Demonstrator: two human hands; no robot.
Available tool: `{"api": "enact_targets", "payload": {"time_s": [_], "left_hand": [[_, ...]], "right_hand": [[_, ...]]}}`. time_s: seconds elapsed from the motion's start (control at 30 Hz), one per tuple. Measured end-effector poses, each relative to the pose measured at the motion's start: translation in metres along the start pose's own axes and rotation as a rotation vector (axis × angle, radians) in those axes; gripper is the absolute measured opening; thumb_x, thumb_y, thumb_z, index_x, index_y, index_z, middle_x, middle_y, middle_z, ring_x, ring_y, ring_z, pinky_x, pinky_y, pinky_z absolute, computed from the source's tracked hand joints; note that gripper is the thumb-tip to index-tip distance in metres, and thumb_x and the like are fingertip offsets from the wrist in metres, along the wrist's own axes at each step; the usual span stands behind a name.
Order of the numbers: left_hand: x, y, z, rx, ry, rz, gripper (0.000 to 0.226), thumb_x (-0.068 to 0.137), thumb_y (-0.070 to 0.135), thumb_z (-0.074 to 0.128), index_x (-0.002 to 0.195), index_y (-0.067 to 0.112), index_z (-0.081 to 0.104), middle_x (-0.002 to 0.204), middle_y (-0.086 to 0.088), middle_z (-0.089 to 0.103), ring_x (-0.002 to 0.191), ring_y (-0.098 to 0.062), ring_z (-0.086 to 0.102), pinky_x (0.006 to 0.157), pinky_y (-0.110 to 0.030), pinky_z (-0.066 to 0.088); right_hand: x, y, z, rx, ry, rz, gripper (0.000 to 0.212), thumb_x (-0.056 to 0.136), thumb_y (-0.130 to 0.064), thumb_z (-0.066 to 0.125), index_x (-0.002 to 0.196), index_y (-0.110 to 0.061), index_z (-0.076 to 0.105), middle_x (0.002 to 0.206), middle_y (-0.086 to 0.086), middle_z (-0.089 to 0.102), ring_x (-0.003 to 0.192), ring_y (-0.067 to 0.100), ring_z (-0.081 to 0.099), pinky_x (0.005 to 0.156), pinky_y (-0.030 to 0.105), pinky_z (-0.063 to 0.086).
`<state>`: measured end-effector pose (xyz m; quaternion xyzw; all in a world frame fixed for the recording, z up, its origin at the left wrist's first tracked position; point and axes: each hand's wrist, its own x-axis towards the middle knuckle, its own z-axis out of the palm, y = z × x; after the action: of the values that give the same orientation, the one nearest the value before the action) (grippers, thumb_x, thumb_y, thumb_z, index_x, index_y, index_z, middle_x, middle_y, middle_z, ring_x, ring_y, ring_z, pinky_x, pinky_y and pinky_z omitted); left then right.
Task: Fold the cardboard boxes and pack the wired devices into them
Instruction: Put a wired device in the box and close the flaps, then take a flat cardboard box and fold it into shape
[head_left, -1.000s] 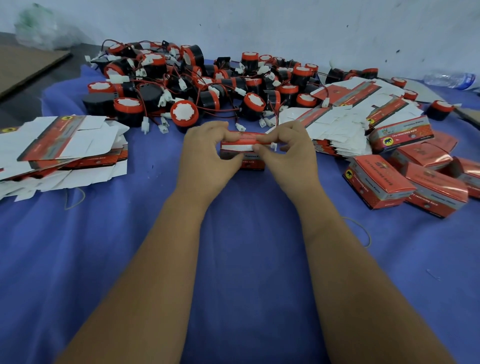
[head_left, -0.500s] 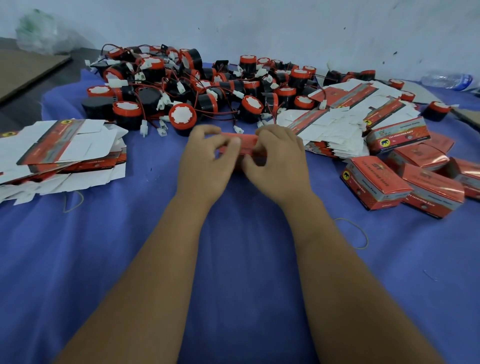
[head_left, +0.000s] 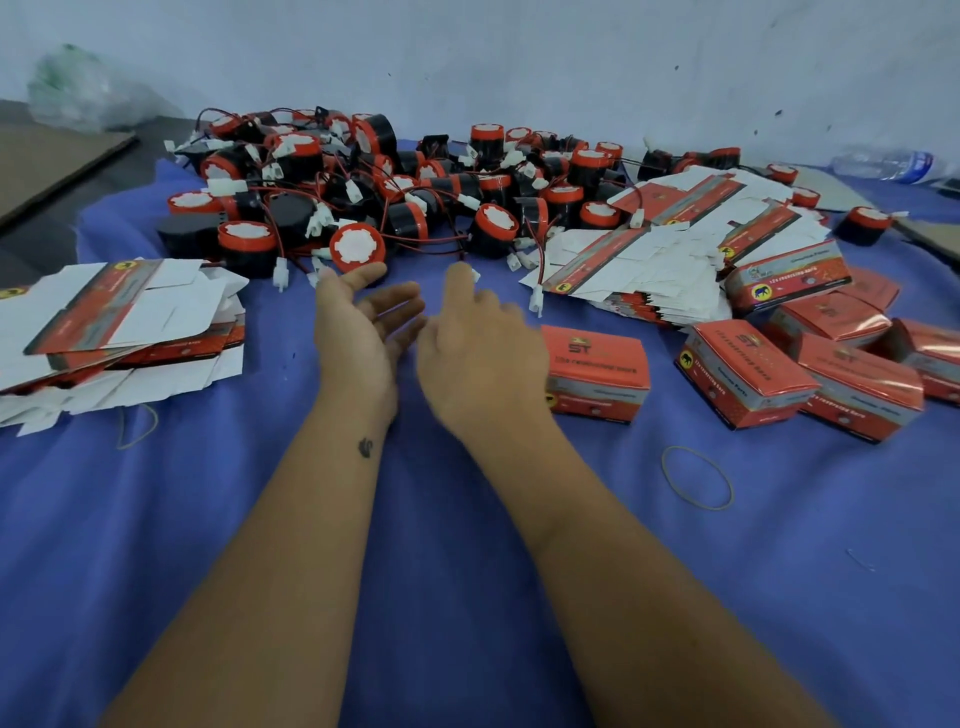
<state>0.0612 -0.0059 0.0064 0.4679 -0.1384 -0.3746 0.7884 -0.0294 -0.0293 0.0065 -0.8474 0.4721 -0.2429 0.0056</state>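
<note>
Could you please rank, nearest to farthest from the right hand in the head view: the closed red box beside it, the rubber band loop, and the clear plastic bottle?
1. Closed red cardboard box, just beside the right hand.
2. Rubber band loop, nearer the camera, right.
3. Clear plastic bottle, far right by the wall.

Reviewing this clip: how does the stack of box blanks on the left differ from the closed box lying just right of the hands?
The stack of box blanks lies flat and unfolded; the closed box is folded into a block with its flaps shut. The blanks show mostly white inner card with a red strip; the box shows red printed faces all round. The blanks are many, fanned loosely; the box lies alone, apart from the other finished boxes. Both rest on the blue cloth.
</note>
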Motion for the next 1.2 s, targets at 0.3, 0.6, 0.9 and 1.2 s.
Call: {"api": "enact_targets", "payload": {"time_s": [0.3, 0.6, 0.9, 1.2], "left_hand": [[0.003, -0.009, 0.003, 0.261, -0.076, 0.054, 0.044, 0.109, 0.038, 0.027, 0.095, 0.018, 0.063, 0.084, -0.005, 0.069, 0.078, -0.015, 0.068, 0.066, -0.023, 0.054], [0.003, -0.007, 0.011, 0.355, -0.096, 0.012, 0.031, 0.108, 0.025, 0.035, 0.111, 0.009, 0.060, 0.085, -0.008, 0.068, 0.078, -0.020, 0.068, 0.066, -0.023, 0.059], [0.007, -0.013, 0.003, 0.401, -0.079, 0.143, 0.045, 0.101, 0.016, 0.051, 0.145, 0.013, 0.041, 0.109, 0.002, 0.064, 0.095, -0.012, 0.066, 0.077, -0.029, 0.057], [0.012, -0.011, -0.001, 0.329, 0.123, 0.262, 0.059, 0.095, -0.001, 0.051, 0.149, 0.020, 0.038, 0.144, -0.001, 0.052, 0.128, -0.022, 0.055, 0.103, -0.043, 0.050]], "right_hand": [[0.017, 0.083, -0.013, -0.437, -0.046, 0.290, 0.035, 0.093, -0.028, 0.046, 0.120, -0.013, 0.063, 0.148, 0.014, 0.037, 0.143, 0.032, 0.020, 0.116, 0.054, 0.011], [0.018, 0.080, -0.008, -0.344, -0.078, 0.155, 0.051, 0.097, -0.024, 0.040, 0.145, -0.009, 0.037, 0.160, 0.005, 0.019, 0.149, 0.027, 0.006, 0.118, 0.053, 0.004], [0.001, 0.022, -0.004, 0.433, -0.009, -0.414, 0.013, 0.076, -0.002, 0.057, 0.079, -0.003, 0.069, 0.086, 0.008, 0.069, 0.081, 0.030, 0.060, 0.070, 0.043, 0.050], [0.013, 0.051, 0.008, 0.279, -0.155, -0.159, 0.062, 0.085, -0.030, 0.065, 0.143, -0.026, 0.042, 0.147, 0.002, 0.043, 0.130, 0.021, 0.041, 0.108, 0.039, 0.035]]}}
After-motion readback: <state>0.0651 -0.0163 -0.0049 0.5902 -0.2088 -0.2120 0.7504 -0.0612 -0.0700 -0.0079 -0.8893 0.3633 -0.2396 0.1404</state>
